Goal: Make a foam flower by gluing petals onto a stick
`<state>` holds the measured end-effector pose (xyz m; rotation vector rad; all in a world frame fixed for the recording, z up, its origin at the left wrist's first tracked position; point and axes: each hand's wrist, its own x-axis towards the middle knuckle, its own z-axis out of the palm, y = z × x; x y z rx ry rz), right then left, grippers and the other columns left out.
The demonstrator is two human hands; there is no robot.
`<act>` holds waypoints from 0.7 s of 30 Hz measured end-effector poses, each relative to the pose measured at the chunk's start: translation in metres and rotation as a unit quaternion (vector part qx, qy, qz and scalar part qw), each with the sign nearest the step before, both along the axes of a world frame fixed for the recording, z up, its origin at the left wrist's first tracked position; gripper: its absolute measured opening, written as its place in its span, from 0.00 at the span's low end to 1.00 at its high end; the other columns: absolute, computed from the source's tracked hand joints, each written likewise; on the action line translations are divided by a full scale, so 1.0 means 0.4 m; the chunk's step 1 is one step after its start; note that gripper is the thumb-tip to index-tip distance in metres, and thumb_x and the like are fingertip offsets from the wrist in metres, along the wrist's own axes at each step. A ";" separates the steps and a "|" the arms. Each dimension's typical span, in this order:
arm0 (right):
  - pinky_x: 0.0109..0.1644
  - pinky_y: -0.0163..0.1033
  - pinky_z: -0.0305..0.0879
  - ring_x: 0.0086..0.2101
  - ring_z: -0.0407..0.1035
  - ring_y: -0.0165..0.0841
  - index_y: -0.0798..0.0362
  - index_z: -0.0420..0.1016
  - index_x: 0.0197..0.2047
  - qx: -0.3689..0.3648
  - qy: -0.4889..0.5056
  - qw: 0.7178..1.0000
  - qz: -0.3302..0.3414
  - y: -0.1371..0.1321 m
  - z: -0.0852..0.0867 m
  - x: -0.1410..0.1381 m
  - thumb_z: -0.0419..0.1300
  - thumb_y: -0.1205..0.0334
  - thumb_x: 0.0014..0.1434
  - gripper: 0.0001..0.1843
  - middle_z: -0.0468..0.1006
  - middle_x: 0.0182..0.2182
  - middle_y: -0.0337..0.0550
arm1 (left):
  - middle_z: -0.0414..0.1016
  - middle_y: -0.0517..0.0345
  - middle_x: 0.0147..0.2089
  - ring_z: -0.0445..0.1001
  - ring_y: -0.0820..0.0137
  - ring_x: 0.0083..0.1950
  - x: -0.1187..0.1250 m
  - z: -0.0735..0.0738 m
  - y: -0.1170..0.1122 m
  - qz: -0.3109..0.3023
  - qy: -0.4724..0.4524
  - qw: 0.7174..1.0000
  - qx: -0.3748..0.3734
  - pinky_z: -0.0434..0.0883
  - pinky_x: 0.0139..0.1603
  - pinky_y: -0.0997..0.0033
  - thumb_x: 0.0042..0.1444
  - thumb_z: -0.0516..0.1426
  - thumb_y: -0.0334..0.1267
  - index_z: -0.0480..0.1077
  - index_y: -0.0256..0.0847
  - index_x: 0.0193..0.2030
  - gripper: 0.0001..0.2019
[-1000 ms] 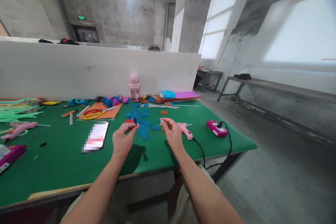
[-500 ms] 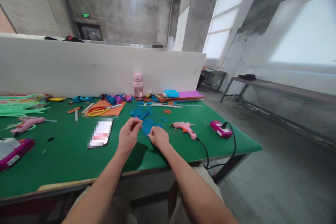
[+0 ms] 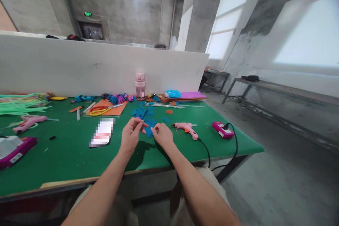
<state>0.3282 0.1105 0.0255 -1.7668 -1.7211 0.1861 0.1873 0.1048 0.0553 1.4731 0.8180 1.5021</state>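
Over the front middle of the green table, my left hand (image 3: 131,132) is closed in a pinch. A bit of purple and a dark blue strip (image 3: 144,114) show at its fingertips; the held piece is mostly hidden. Close on its right, my right hand (image 3: 163,135) has thumb and forefinger pressed together at the edge of a blue felt-like piece (image 3: 149,132). Just beyond both hands lie several cut blue pieces (image 3: 136,112). A pink hot glue gun (image 3: 186,128) rests right of my right hand, its black cord running off the front edge.
A phone (image 3: 102,132) lies left of my hands. Behind it are scissors (image 3: 102,111) on an orange sheet (image 3: 119,110). A pink bottle (image 3: 140,86) stands by the white partition (image 3: 106,67). Magenta power boxes (image 3: 222,130) sit at both sides; another glue gun (image 3: 30,123) lies left.
My right hand has shifted slightly up and right, and the blue piece at its fingertips now hangs at a different angle. My left hand stays pinched in nearly the same place.
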 end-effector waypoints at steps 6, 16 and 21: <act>0.26 0.32 0.63 0.24 0.68 0.26 0.51 0.65 0.47 -0.141 0.370 0.869 0.297 -0.041 0.023 -0.041 0.55 0.65 0.50 0.18 0.73 0.33 0.38 | 0.74 0.59 0.29 0.70 0.76 0.25 -0.001 -0.003 0.003 -0.031 -0.052 0.997 -0.040 0.67 0.33 0.72 0.49 0.56 0.39 0.64 0.37 0.32 0.08; 0.21 0.28 0.59 0.19 0.65 0.24 0.57 0.74 0.33 -0.276 0.254 0.829 0.416 -0.112 0.090 0.124 0.58 0.55 0.48 0.14 0.75 0.23 0.39 | 0.73 0.58 0.30 0.70 0.75 0.28 -0.024 0.013 0.017 0.031 -0.091 0.995 -0.023 0.67 0.32 0.74 0.49 0.57 0.39 0.64 0.37 0.31 0.08; 0.23 0.29 0.59 0.19 0.63 0.24 0.55 0.71 0.31 -0.070 0.223 0.964 0.128 -0.021 0.035 0.092 0.52 0.60 0.52 0.09 0.73 0.21 0.37 | 0.73 0.57 0.29 0.67 0.78 0.24 -0.013 0.005 0.013 0.023 -0.075 0.997 -0.021 0.65 0.29 0.76 0.50 0.56 0.38 0.64 0.36 0.31 0.07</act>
